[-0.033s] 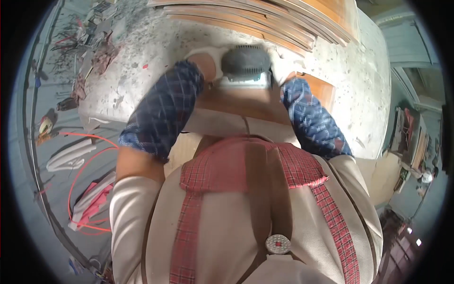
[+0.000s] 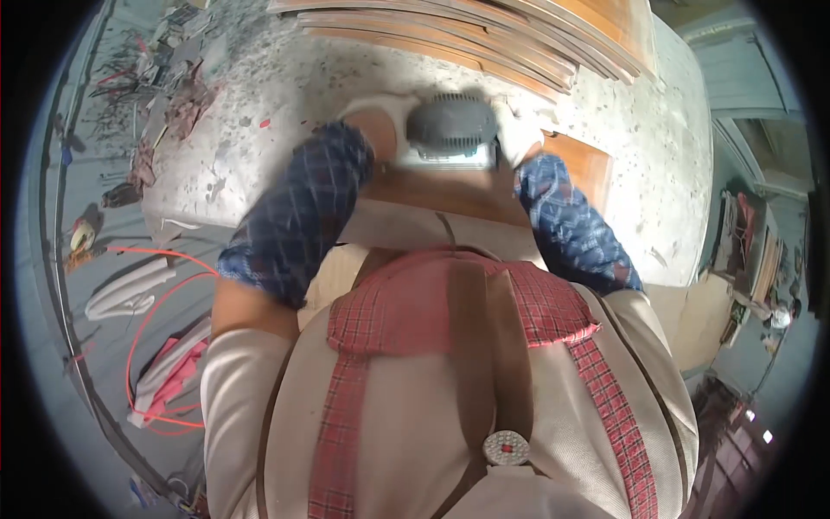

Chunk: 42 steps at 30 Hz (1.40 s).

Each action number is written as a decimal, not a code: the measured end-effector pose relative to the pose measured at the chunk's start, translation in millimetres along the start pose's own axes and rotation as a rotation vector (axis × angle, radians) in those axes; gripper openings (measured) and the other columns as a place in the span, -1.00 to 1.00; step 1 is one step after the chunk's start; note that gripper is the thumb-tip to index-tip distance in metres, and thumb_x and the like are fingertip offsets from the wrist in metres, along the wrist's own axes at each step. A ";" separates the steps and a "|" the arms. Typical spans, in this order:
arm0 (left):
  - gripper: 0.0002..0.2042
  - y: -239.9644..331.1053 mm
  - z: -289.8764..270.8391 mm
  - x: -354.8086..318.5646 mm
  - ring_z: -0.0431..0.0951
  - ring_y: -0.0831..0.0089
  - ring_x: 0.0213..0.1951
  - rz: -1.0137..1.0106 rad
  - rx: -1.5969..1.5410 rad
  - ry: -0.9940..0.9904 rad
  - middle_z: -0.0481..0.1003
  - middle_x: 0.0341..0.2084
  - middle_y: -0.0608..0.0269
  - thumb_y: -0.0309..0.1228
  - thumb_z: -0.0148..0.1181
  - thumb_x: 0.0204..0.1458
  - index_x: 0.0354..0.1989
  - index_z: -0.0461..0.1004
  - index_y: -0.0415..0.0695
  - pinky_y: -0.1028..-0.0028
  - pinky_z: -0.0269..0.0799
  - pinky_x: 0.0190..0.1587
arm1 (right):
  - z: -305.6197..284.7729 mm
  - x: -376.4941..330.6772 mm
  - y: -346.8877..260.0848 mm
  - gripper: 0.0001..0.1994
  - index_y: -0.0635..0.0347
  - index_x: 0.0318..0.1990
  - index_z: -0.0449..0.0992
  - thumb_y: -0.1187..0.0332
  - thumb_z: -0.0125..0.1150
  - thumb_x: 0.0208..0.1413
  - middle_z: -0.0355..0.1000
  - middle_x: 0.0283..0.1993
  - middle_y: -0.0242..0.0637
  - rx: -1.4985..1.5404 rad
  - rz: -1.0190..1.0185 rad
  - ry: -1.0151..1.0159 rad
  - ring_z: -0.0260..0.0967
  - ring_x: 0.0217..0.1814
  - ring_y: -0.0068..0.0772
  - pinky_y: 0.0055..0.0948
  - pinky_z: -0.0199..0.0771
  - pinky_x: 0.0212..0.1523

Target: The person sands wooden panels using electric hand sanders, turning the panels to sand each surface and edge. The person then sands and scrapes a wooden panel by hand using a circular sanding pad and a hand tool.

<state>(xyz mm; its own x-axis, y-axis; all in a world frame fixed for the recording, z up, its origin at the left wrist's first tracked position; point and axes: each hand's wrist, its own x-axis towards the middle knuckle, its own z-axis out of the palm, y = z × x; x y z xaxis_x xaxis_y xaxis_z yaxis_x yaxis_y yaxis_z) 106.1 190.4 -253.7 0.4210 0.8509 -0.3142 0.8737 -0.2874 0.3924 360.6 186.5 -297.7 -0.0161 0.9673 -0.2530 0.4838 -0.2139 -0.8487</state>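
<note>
A power sander [image 2: 451,125] with a dark, ribbed round top and a pale flat base lies on a brown wooden board [image 2: 432,190]. My left hand [image 2: 391,117], in a white glove, closes on the sander's left side. On its right side is my right hand [image 2: 516,131], gloved in white too and closed against the body. Most fingers of both hands are hidden or blurred. Blue checked sleeve covers wrap both forearms. The board's right end shows beyond my right wrist.
Long wooden boards [image 2: 484,43] are stacked at the table's far side. The pale table [image 2: 259,164] is spotted with paint. Rags and debris [image 2: 186,104] lie at far left. An orange hose [image 2: 143,320] curls across the floor near pink-and-grey cloth [image 2: 177,372].
The sander and both hands have shifted slightly toward me over the board. Both hands stay on the sander.
</note>
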 end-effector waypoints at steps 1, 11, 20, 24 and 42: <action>-0.53 4.7 10.4 -11.0 0.61 -0.06 -0.11 0.019 0.053 -0.026 0.62 -0.21 -0.07 -0.25 0.27 -0.02 0.11 0.46 -0.04 0.12 0.52 -0.04 | 3.8 -11.2 21.6 -0.65 0.21 0.00 0.58 0.18 -0.05 0.38 0.55 -0.01 -0.01 0.168 -0.046 -0.012 0.46 0.06 -0.03 -0.24 0.38 0.14; -0.44 -37.8 20.2 2.6 0.61 -0.01 -0.16 0.120 0.108 -0.137 0.61 -0.19 -0.07 -0.08 0.29 0.00 0.13 0.46 -0.17 0.16 0.53 -0.09 | 29.9 -36.0 23.3 -0.69 0.21 -0.03 0.60 0.19 0.06 0.32 0.57 -0.02 -0.09 0.093 -0.051 0.152 0.50 0.00 -0.13 -0.31 0.44 0.09; -0.56 -48.2 -39.2 59.8 0.64 -0.02 -0.19 0.250 0.359 -0.037 0.63 -0.18 -0.07 -0.25 0.25 -0.07 0.01 0.55 -0.17 0.16 0.57 -0.10 | 20.2 79.0 20.8 -0.66 0.20 -0.09 0.55 0.17 -0.11 0.35 0.55 -0.04 0.01 -0.544 -0.309 0.148 0.47 0.05 0.08 -0.19 0.44 0.09; -0.45 -71.5 18.8 43.4 0.58 0.02 -0.06 0.154 0.215 -0.049 0.56 -0.03 -0.03 -0.15 0.22 0.03 0.18 0.44 -0.16 0.18 0.50 0.02 | 28.0 22.0 11.9 -0.68 0.16 0.02 0.53 0.23 -0.11 0.32 0.51 0.04 0.02 -0.802 -0.362 0.149 0.44 0.12 0.03 -0.13 0.42 0.16; -0.50 -116.5 10.0 96.5 0.60 -0.01 -0.10 0.204 0.306 0.025 0.60 -0.15 -0.14 -0.06 0.24 0.07 0.03 0.57 -0.23 0.16 0.48 0.03 | 41.8 68.3 -11.0 -0.61 0.22 -0.08 0.58 0.10 -0.08 0.33 0.57 -0.08 0.02 0.003 -0.023 0.141 0.50 0.00 0.08 -0.17 0.46 0.03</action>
<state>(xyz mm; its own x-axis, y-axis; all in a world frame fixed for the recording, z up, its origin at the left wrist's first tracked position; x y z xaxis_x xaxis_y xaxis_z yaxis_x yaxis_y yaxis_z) 47.4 301.6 -338.4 0.5911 0.7721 -0.2334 0.8066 -0.5672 0.1665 317.6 249.3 -325.2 0.0955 0.9815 -0.1658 0.4822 -0.1913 -0.8549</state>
